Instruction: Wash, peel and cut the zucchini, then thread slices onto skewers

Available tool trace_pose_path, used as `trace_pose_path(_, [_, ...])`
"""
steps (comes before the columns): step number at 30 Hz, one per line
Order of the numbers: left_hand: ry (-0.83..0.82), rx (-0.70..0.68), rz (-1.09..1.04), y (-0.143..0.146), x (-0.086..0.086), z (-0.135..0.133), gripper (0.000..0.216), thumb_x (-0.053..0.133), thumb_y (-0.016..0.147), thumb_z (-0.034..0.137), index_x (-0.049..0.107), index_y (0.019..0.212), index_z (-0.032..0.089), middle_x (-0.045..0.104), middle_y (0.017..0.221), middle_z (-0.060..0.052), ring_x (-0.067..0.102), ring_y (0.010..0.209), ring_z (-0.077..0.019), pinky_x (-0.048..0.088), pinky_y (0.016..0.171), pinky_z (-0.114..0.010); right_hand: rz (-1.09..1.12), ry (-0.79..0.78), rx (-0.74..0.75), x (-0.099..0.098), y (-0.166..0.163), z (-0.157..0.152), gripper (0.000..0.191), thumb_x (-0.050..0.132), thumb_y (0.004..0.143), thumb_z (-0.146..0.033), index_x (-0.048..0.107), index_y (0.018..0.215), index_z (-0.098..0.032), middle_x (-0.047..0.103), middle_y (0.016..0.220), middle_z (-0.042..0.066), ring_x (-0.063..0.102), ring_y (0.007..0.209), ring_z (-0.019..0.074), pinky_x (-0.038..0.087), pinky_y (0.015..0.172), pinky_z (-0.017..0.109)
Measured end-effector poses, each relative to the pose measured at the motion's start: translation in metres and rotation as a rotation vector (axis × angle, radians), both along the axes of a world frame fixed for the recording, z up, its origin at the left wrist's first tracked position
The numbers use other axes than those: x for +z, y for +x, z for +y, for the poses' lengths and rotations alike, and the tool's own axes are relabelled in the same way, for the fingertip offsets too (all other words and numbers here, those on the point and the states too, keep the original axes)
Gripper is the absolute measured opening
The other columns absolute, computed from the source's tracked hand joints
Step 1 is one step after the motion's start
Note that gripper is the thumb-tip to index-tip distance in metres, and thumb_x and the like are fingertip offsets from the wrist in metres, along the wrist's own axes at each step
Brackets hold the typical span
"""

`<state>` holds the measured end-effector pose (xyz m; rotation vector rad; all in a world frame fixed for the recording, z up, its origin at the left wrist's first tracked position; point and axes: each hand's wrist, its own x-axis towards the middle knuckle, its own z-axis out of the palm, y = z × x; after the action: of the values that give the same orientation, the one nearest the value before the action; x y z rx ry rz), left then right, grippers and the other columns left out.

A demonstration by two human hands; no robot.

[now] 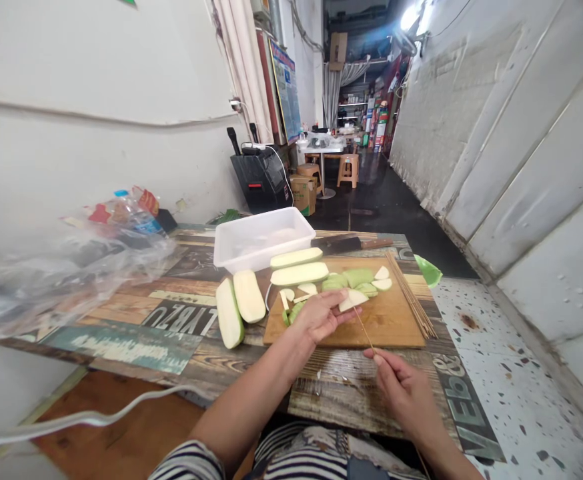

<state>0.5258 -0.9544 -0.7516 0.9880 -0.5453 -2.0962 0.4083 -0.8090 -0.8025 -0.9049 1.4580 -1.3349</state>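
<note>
My left hand point(321, 315) rests on the wooden cutting board point(396, 323), fingers closed on a pale wedge of gourd point(352, 299). My right hand point(405, 390) hovers over the table's near edge, pinching a thin bamboo skewer point(364, 330) whose tip points at that wedge. Several green and white cut pieces point(356, 279) lie on the board behind my left hand. Two long peeled slices point(299, 267) lie at the board's far side. Two gourd halves point(239, 307) sit on the table left of the board.
A white plastic tub point(261, 240) stands behind the board, a cleaver point(346, 245) beside it. A bundle of skewers point(411, 293) lies along the board's right edge. Crumpled plastic bags point(71, 260) fill the table's left. A white cable point(86, 418) crosses the front left.
</note>
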Motion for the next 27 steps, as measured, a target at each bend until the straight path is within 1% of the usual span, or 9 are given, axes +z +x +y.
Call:
trace_pose_path(2, [-0.004, -0.004, 0.006, 0.0, -0.001, -0.001, 0.009, 0.057, 0.084, 0.003, 0.065, 0.082, 0.006, 0.072, 0.081, -0.01, 0.07, 0.078, -0.0186, 0.056, 0.089, -0.043, -0.267, 0.067, 0.038, 0.002, 0.003, -0.001, 0.045, 0.066, 0.075, -0.058, 0.066, 0.094, -0.016, 0.029, 0.042, -0.011, 0.023, 0.031, 0.0043, 0.021, 0.032, 0.017])
trace_pose_path(5, [0.0, 0.004, 0.011, 0.0, -0.002, -0.001, 0.005, 0.06, 0.081, 0.003, 0.065, 0.081, 0.005, 0.072, 0.082, -0.011, 0.07, 0.077, -0.0194, 0.056, 0.088, -0.044, -0.53, 0.057, 0.072, 0.007, 0.007, -0.003, 0.041, 0.069, 0.074, -0.054, 0.063, 0.09, -0.017, 0.028, 0.043, -0.014, 0.014, 0.029, 0.0008, 0.02, 0.031, 0.016])
trace_pose_path(8, [0.015, 0.028, 0.004, 0.0, -0.003, -0.001, 0.006, 0.06, 0.081, 0.003, 0.066, 0.081, 0.005, 0.072, 0.082, -0.011, 0.07, 0.075, -0.0199, 0.056, 0.087, -0.046, -0.613, 0.035, 0.101, 0.008, 0.01, -0.004, 0.039, 0.07, 0.074, -0.053, 0.062, 0.088, -0.017, 0.028, 0.042, -0.014, 0.012, 0.028, -0.0001, 0.019, 0.03, 0.016])
trace_pose_path(12, [0.011, 0.016, 0.009, 0.0, -0.002, -0.002, 0.008, 0.059, 0.082, 0.002, 0.066, 0.081, 0.005, 0.072, 0.081, -0.011, 0.07, 0.076, -0.0191, 0.055, 0.09, -0.046, -0.348, 0.03, 0.06, 0.001, 0.005, -0.005, 0.043, 0.065, 0.078, -0.055, 0.065, 0.096, -0.016, 0.031, 0.042, -0.012, 0.024, 0.03, 0.0034, 0.021, 0.032, 0.016])
trace_pose_path(14, [0.009, 0.014, 0.014, 0.0, -0.001, -0.002, 0.01, 0.057, 0.083, 0.002, 0.066, 0.08, 0.005, 0.072, 0.08, -0.011, 0.07, 0.076, -0.019, 0.055, 0.091, -0.046, -0.053, -0.032, 0.023, -0.002, -0.001, -0.005, 0.041, 0.062, 0.081, -0.053, 0.069, 0.096, -0.016, 0.045, 0.044, -0.006, 0.044, 0.037, 0.0092, 0.035, 0.036, 0.019])
trace_pose_path(17, [0.005, 0.017, 0.015, 0.001, 0.001, -0.001, 0.012, 0.055, 0.085, 0.002, 0.065, 0.08, 0.004, 0.072, 0.081, -0.012, 0.071, 0.076, -0.0197, 0.054, 0.091, -0.048, 0.407, -0.202, -0.022, -0.003, -0.009, -0.006, 0.035, 0.055, 0.085, -0.046, 0.074, 0.093, -0.018, 0.071, 0.071, 0.007, 0.068, 0.069, 0.0212, 0.055, 0.064, 0.03])
trace_pose_path(20, [-0.003, 0.013, 0.011, 0.001, 0.002, 0.0, 0.011, 0.055, 0.085, 0.003, 0.065, 0.082, 0.005, 0.072, 0.083, -0.012, 0.071, 0.078, -0.02, 0.054, 0.092, -0.049, 0.708, -0.329, -0.043, -0.005, -0.011, -0.007, 0.033, 0.05, 0.089, -0.037, 0.075, 0.097, -0.018, 0.074, 0.093, 0.011, 0.071, 0.08, 0.0234, 0.056, 0.076, 0.033])
trace_pose_path(23, [-0.019, 0.005, 0.002, 0.002, 0.002, 0.001, 0.007, 0.059, 0.083, 0.004, 0.065, 0.08, 0.006, 0.072, 0.083, -0.012, 0.071, 0.079, -0.0199, 0.054, 0.091, -0.047, 0.774, -0.379, -0.068, -0.006, -0.009, -0.008, 0.033, 0.049, 0.089, -0.034, 0.074, 0.099, -0.016, 0.074, 0.095, 0.012, 0.071, 0.078, 0.0222, 0.056, 0.072, 0.03])
trace_pose_path(27, [-0.03, -0.002, -0.012, 0.003, 0.002, 0.0, 0.006, 0.059, 0.083, 0.005, 0.064, 0.081, 0.007, 0.072, 0.081, -0.011, 0.071, 0.08, -0.02, 0.054, 0.091, -0.046, 0.515, -0.261, -0.046, 0.0, -0.004, -0.008, 0.035, 0.05, 0.088, -0.042, 0.073, 0.091, -0.016, 0.07, 0.07, 0.007, 0.065, 0.061, 0.0185, 0.051, 0.057, 0.026])
